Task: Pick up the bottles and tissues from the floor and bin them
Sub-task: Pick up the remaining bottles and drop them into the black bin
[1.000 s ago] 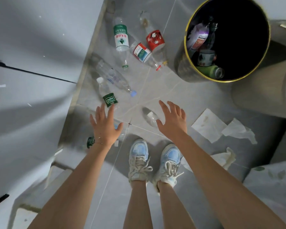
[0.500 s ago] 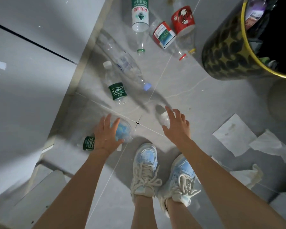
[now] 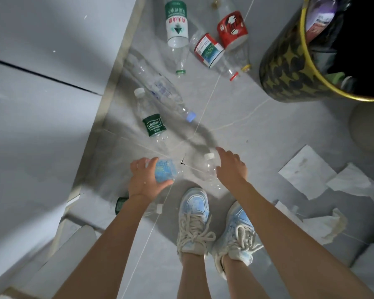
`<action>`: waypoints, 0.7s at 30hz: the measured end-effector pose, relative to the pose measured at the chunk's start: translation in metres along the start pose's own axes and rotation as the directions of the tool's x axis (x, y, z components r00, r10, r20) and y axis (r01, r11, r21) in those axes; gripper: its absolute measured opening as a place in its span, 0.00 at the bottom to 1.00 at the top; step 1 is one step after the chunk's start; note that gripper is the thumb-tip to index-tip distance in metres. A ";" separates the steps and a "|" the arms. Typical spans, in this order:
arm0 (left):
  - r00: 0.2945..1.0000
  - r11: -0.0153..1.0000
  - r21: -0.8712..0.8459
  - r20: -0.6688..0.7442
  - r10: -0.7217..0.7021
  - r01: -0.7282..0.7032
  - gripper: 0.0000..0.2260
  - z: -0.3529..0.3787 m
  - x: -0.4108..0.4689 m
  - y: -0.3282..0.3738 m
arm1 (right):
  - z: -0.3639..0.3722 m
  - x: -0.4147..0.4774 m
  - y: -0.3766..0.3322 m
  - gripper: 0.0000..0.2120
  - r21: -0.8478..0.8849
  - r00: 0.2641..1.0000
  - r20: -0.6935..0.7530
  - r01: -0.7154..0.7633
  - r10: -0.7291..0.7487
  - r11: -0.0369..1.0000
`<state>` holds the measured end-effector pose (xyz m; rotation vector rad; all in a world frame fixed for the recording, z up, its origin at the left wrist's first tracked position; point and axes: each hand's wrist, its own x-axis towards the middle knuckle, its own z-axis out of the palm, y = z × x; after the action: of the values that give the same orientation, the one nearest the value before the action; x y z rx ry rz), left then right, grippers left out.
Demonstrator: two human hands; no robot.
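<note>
My left hand (image 3: 141, 180) curls around a bottle with a blue label (image 3: 165, 170) lying on the grey floor. My right hand (image 3: 230, 167) rests over a clear bottle with a white cap (image 3: 207, 169), its fingers spread on the bottle's right side. Further out lie a green Cestbon bottle (image 3: 153, 124), a clear blue-capped bottle (image 3: 164, 93), a green-and-white labelled bottle (image 3: 177, 29) and two red-labelled bottles (image 3: 209, 50) (image 3: 232, 29). Another green-labelled bottle (image 3: 122, 205) lies under my left wrist. Tissues (image 3: 307, 171) (image 3: 356, 184) (image 3: 324, 225) lie at the right. The black-and-yellow bin (image 3: 285, 67) stands at the upper right.
My two feet in pale blue shoes (image 3: 194, 214) stand just below the hands. A grey wall or cabinet front (image 3: 41, 104) runs along the left. A round grey object (image 3: 369, 126) sits right of the bin. The bin holds several discarded bottles.
Both hands have dropped toward the floor. The left hand has closed around the blue-labelled bottle and the right has reached the white-capped bottle. The view has moved closer to the floor.
</note>
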<state>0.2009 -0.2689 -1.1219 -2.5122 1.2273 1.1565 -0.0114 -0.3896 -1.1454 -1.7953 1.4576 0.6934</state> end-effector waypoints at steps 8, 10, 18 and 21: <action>0.979 0.989 0.068 -0.145 0.141 -0.133 0.36 -0.007 0.018 0.020 | 0.031 -0.004 -0.022 0.34 0.121 0.995 0.096 0.012 -0.024 0.993; 0.975 0.988 0.050 -0.161 0.153 -0.147 0.36 -0.004 0.025 0.030 | 0.036 -0.002 -0.027 0.36 0.219 0.994 0.111 -0.020 -0.005 0.976; 0.983 0.985 -0.130 -0.157 0.093 -0.113 0.38 -0.016 0.031 0.056 | 0.033 0.000 -0.015 0.30 0.509 0.987 0.043 -0.158 0.158 0.847; 0.988 0.942 -0.333 -0.157 0.001 -0.054 0.32 -0.031 0.019 0.071 | 0.012 -0.009 0.002 0.35 0.636 0.973 -0.003 -0.177 0.232 0.751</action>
<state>0.1753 -0.3409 -1.0981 -2.8908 1.1892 1.2971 -0.0153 -0.3743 -1.1459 -1.1537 1.7023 0.1739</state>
